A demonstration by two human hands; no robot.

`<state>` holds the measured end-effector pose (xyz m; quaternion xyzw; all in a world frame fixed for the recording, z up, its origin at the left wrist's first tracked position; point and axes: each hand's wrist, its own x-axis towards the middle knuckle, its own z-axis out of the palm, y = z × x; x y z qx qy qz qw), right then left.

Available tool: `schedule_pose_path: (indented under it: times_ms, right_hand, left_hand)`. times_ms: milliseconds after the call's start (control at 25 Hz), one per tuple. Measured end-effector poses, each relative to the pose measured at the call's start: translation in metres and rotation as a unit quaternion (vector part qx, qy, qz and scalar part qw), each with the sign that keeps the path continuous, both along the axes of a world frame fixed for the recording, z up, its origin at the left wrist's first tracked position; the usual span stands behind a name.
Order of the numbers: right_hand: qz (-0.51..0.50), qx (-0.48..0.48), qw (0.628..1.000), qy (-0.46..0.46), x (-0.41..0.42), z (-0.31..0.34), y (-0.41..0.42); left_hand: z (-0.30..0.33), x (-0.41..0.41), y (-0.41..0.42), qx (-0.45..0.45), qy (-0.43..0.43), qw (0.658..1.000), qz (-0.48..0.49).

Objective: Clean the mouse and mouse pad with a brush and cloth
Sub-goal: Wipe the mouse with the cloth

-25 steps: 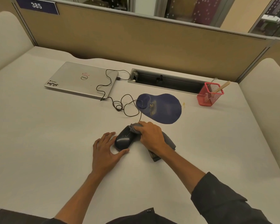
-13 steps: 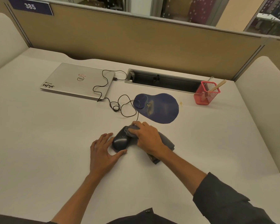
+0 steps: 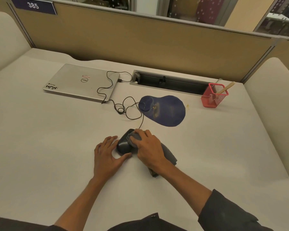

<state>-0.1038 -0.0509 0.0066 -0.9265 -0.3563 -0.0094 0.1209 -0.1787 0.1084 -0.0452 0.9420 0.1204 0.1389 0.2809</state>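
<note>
A dark grey wired mouse lies on the white desk in front of me. My left hand braces it from the left, thumb and fingers against its side. My right hand presses a grey cloth onto the mouse's top; the cloth trails out under my wrist. A dark blue mouse pad with dirty smudges lies farther back. A wooden brush handle sticks out of a red mesh holder at the back right.
A closed silver laptop sits at the back left, with the mouse's black cable looped between it and the pad. A cable slot runs along the back of the desk below the partition. Cream dividers flank both sides.
My right hand with the cloth has shifted slightly over the mouse's top. My left hand stays against the mouse's side. The camera view has moved a little.
</note>
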Motion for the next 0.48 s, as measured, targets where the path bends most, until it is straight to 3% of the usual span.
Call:
schedule_pose_path:
  times_ms: [160, 360, 480]
  right_hand:
    - [0.037, -0.013, 0.999, -0.006, -0.009, -0.001, -0.002]
    - [-0.012, -0.032, 0.999, -0.01, 0.012, 0.007, 0.01]
    - [0.046, -0.032, 0.998, -0.013, 0.002, 0.002, 0.006]
  left_hand:
    - [-0.001, -0.001, 0.0, -0.002, -0.005, 1.0, -0.001]
    - [0.0, 0.001, 0.0, 0.001, 0.007, 1.0, -0.002]
    - [0.0, -0.001, 0.001, -0.006, -0.001, 1.0, -0.004]
